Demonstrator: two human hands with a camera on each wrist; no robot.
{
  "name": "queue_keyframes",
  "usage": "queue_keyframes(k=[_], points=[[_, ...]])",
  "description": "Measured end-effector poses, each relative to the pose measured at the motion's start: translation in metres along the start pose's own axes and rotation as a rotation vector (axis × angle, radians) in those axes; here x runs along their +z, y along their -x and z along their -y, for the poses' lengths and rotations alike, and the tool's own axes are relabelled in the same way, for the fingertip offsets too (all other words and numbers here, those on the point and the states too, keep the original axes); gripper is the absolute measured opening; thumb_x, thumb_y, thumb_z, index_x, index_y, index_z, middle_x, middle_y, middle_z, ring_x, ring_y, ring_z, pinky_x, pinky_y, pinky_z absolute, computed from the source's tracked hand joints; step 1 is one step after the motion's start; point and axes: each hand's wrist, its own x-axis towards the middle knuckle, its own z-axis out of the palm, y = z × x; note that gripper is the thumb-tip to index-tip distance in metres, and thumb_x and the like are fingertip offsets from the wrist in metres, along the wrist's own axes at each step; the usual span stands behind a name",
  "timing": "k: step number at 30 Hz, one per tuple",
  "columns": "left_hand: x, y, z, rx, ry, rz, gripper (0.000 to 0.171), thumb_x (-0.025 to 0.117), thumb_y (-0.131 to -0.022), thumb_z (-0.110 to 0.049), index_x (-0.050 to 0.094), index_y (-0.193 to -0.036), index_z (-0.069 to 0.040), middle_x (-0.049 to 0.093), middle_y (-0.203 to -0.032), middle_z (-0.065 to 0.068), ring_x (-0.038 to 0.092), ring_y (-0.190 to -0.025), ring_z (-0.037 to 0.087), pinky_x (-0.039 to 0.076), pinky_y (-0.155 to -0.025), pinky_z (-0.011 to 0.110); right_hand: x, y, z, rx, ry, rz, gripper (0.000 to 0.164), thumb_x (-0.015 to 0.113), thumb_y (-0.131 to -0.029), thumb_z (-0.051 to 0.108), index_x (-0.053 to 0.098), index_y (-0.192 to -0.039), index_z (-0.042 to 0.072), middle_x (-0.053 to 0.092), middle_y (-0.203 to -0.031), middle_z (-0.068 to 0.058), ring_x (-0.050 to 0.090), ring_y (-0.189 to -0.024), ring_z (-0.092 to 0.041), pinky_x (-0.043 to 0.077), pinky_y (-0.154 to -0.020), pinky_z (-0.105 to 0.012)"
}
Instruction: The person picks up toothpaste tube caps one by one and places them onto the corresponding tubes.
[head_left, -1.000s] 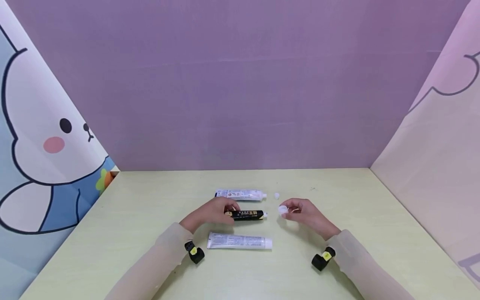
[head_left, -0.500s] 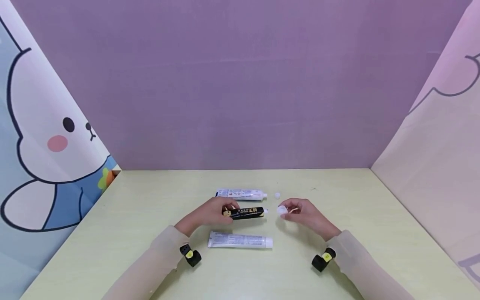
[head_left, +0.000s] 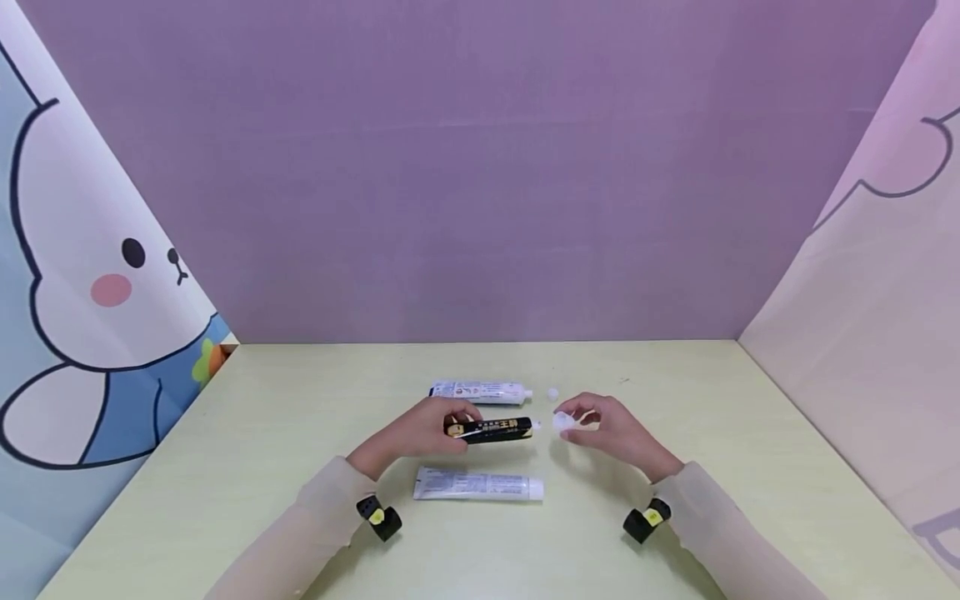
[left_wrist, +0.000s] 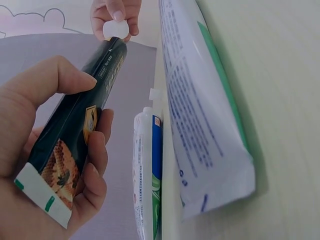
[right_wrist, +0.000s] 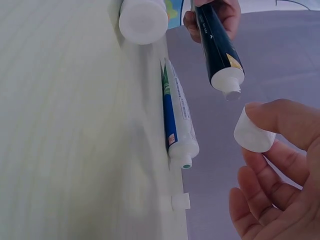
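Observation:
A black toothpaste tube (head_left: 495, 430) with gold print is held just above the table by my left hand (head_left: 431, 427), thumb on one side and fingers curled round the other. Its nozzle (right_wrist: 232, 89) is bare and points right. Between thumb and fingers my right hand (head_left: 611, 429) pinches a white cap (right_wrist: 254, 131); a small gap separates cap and nozzle in the right wrist view. Behind the black tube lies a white and blue toothpaste tube (head_left: 482, 392), uncapped, with a small white cap (head_left: 552, 393) beside its nozzle. In front lies a white capped toothpaste tube (head_left: 478, 485).
The pale wooden table (head_left: 285, 400) ends at a purple backdrop (head_left: 480, 183). Printed cartoon panels stand on the left (head_left: 82, 317) and right (head_left: 892, 333). Each wrist wears a black camera.
My left hand has raised the black tube slightly off the table and turned it, its nozzle now nearer the cap. My right hand, still pinching the cap, has barely moved left.

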Motion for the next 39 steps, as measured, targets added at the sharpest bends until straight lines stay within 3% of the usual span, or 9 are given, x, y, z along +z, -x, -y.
queue_keyframes(k=[15, 25, 32, 39], points=[[0.002, 0.0, -0.013, 0.031, 0.009, -0.021, 0.036, 0.067, -0.075, -0.009, 0.065, -0.11, -0.011, 0.064, -0.095, 0.001, 0.053, -0.077, 0.01, 0.045, -0.064, 0.023, 0.007, -0.003, 0.009, -0.039, 0.029, 0.027, 0.03, 0.073, -0.082, 0.011, 0.065, -0.11, 0.005, 0.063, -0.106, -0.007, 0.056, -0.091, -0.019, 0.047, -0.083, -0.042], [0.003, -0.003, -0.015, 0.063, -0.002, -0.025, 0.035, 0.067, -0.074, -0.009, 0.066, -0.109, -0.011, 0.064, -0.094, 0.001, 0.052, -0.077, 0.01, 0.044, -0.064, 0.023, 0.008, -0.003, 0.012, -0.028, 0.027, 0.031, 0.029, 0.073, -0.082, 0.012, 0.065, -0.109, 0.007, 0.062, -0.106, -0.005, 0.056, -0.093, -0.018, 0.047, -0.084, -0.041], [0.006, -0.005, -0.014, 0.092, 0.005, -0.025, 0.034, 0.067, -0.074, -0.008, 0.066, -0.108, -0.011, 0.065, -0.095, 0.001, 0.053, -0.082, 0.01, 0.045, -0.068, 0.023, 0.01, -0.003, 0.013, -0.036, 0.061, 0.031, 0.027, 0.071, -0.081, 0.003, 0.064, -0.107, 0.0, 0.063, -0.103, -0.011, 0.056, -0.091, -0.021, 0.047, -0.084, -0.045], [0.007, -0.006, -0.015, 0.088, -0.001, -0.015, 0.034, 0.067, -0.074, -0.009, 0.066, -0.108, -0.011, 0.065, -0.096, -0.001, 0.054, -0.085, 0.009, 0.045, -0.072, 0.023, 0.009, -0.001, 0.012, -0.002, 0.037, 0.037, 0.029, 0.074, -0.081, 0.012, 0.066, -0.108, 0.007, 0.063, -0.106, -0.004, 0.056, -0.093, -0.017, 0.047, -0.087, -0.043]])
